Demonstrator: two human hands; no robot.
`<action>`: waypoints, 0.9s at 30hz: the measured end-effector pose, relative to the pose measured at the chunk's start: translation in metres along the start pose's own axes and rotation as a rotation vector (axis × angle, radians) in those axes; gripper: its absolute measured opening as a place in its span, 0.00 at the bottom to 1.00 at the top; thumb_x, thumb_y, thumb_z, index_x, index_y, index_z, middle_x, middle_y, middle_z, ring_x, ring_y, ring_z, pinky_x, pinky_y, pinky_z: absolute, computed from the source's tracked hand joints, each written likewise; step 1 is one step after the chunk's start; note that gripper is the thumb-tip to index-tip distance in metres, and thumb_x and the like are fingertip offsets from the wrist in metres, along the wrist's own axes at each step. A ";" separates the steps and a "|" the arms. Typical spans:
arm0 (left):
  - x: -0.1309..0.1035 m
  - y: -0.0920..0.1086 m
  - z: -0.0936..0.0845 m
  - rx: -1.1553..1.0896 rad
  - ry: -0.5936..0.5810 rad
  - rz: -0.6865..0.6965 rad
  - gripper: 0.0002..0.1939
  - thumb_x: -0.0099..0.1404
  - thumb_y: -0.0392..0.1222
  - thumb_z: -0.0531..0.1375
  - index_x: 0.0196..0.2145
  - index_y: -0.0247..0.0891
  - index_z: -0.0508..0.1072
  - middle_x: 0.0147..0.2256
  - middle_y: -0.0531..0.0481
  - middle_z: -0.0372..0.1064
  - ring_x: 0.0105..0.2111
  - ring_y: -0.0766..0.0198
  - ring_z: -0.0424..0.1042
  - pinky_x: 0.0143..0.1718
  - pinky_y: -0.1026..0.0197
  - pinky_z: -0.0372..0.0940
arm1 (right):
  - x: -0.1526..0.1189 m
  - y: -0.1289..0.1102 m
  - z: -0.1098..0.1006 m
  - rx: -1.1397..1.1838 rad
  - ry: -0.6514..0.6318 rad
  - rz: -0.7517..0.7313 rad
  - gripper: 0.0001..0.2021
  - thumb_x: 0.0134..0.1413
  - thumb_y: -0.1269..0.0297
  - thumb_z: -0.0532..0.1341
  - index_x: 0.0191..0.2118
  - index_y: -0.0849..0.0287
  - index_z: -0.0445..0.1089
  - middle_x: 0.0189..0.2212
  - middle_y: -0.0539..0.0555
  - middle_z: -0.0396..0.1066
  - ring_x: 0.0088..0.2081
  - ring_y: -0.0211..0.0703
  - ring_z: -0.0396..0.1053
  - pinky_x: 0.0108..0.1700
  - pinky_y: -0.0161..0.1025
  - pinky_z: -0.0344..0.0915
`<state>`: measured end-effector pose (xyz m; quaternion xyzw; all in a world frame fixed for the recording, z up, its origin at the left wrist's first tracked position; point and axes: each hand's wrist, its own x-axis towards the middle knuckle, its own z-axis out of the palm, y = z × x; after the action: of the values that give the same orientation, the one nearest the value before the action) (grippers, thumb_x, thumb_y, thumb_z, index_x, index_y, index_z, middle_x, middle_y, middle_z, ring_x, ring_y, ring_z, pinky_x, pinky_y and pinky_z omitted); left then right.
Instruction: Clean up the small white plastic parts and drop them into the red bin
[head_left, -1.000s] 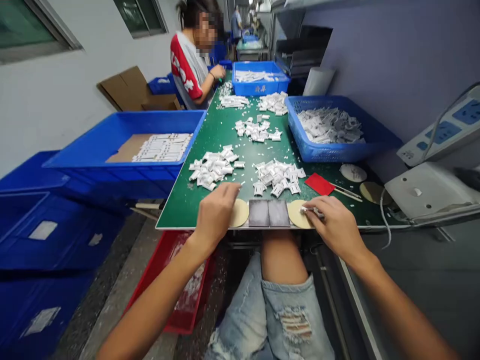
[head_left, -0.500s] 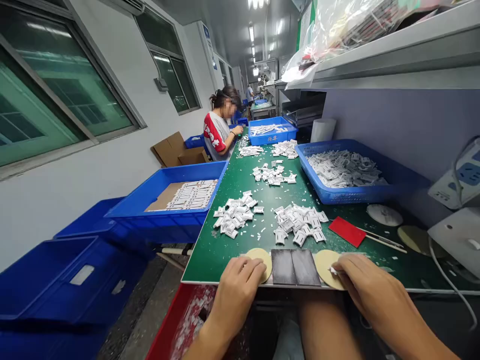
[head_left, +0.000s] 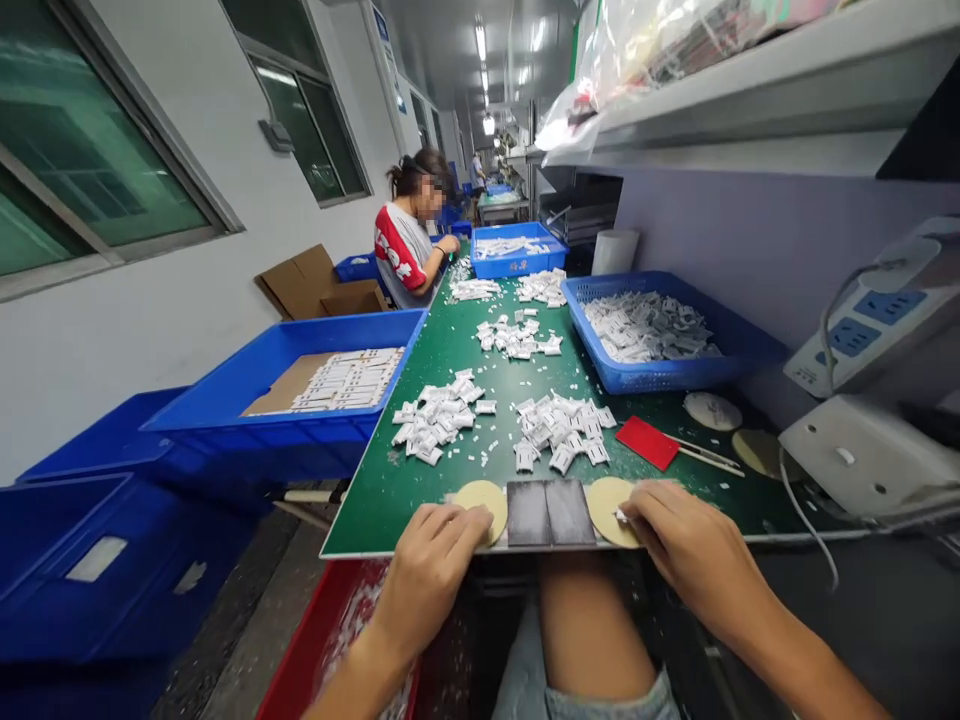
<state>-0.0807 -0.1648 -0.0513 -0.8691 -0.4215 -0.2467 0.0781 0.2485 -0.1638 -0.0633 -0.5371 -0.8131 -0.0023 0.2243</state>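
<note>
My left hand (head_left: 439,555) rests at the table's front edge with its fingers curled together on the left yellow sanding disc (head_left: 486,505). What those fingers hold, if anything, is hidden. Between thumb and fingers, my right hand (head_left: 686,530) pinches a small white plastic part (head_left: 620,515) against the right yellow sanding disc (head_left: 606,500). Two dark grey abrasive-looking pads (head_left: 550,513) lie side by side between the discs. Farther in are two heaps of white plastic parts, a left heap (head_left: 439,415) and a right heap (head_left: 561,430).
A blue basket (head_left: 622,378) of white parts stands at the right, near a red pad (head_left: 646,443) and tweezers (head_left: 709,458). Left of the green table (head_left: 375,510) is a blue bin (head_left: 217,430). A co-worker (head_left: 409,235) sits farther along. A red bin (head_left: 300,640) is below.
The view has turned a little, so everything sits farther left in the picture. Both hands stay at their discs, and the right one keeps its pinch on the white part.
</note>
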 end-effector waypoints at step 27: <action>0.015 0.003 0.006 -0.086 -0.104 -0.364 0.08 0.69 0.42 0.54 0.38 0.42 0.73 0.36 0.48 0.73 0.38 0.56 0.67 0.38 0.57 0.60 | 0.013 -0.002 -0.013 -0.141 -0.062 -0.072 0.08 0.63 0.70 0.55 0.35 0.59 0.71 0.33 0.56 0.71 0.39 0.47 0.61 0.38 0.42 0.56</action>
<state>-0.0688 -0.1544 -0.0488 -0.7927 -0.5642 -0.2291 -0.0269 0.2469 -0.1566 -0.0465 -0.5218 -0.8363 -0.0511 0.1603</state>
